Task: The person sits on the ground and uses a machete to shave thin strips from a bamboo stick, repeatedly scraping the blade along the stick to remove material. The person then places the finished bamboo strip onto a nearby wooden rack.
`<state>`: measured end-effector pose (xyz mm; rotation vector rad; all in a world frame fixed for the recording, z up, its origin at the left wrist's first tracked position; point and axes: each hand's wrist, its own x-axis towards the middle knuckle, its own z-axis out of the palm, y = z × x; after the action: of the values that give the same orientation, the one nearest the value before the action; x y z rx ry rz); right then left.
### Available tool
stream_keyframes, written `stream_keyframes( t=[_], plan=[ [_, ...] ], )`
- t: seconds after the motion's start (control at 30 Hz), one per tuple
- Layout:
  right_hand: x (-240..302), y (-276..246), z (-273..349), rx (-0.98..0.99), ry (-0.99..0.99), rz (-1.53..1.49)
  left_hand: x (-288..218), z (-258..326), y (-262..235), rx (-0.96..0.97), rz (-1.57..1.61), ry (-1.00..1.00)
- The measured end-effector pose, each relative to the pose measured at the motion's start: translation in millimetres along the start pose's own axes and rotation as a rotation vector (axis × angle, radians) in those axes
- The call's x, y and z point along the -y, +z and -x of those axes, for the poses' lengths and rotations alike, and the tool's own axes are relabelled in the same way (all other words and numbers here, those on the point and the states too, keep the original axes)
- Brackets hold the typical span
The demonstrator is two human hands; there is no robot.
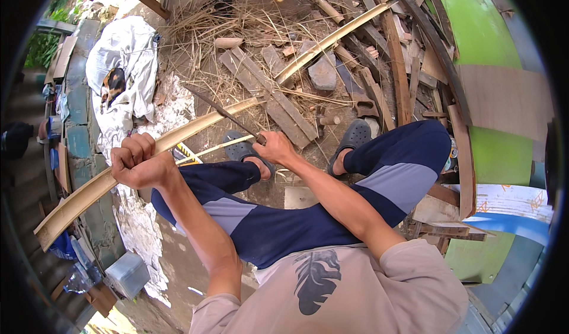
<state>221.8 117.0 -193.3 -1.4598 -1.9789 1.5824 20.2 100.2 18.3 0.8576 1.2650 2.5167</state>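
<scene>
My left hand (142, 161) is closed round a long split bamboo piece (77, 206), which slants from the lower left up toward the middle. My right hand (275, 148) grips the handle of a long, dark-bladed knife (204, 99). Its blade points up and left and crosses the bamboo beyond my left hand; whether it touches cannot be made out. A thin pale bamboo strip (216, 148) lies just below, between my two hands. Past the far end of the held piece, another split bamboo length (338, 36) rests on the wood, its hollow side showing.
Bamboo shavings (195, 35) litter the ground ahead, with flat boards (269, 94) and a grey stone (323, 73). A handsaw (363, 104) lies among scrap timber to the right. At left are a white cloth sack (124, 55) and a clear plastic box (127, 273).
</scene>
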Motion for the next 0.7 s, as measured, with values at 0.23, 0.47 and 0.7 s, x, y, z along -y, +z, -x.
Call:
stream_keyframes(
  t=[0.23, 0.47, 0.7],
  plan=[
    [-34.8, 3.2, -12.2, -0.038, 0.204, 0.048, 0.1, 2.7, -0.1, 0.003, 0.021, 0.007],
    [-74.9, 18.5, -22.6, -0.124, 0.243, 0.049, 1.4, 5.7, 14.5, 0.020, 0.012, -0.013],
    [-48.3, 4.2, -16.5, -0.056, 0.221, 0.063, 1.6, 0.2, 9.8, -0.027, -0.019, -0.003]
  ],
)
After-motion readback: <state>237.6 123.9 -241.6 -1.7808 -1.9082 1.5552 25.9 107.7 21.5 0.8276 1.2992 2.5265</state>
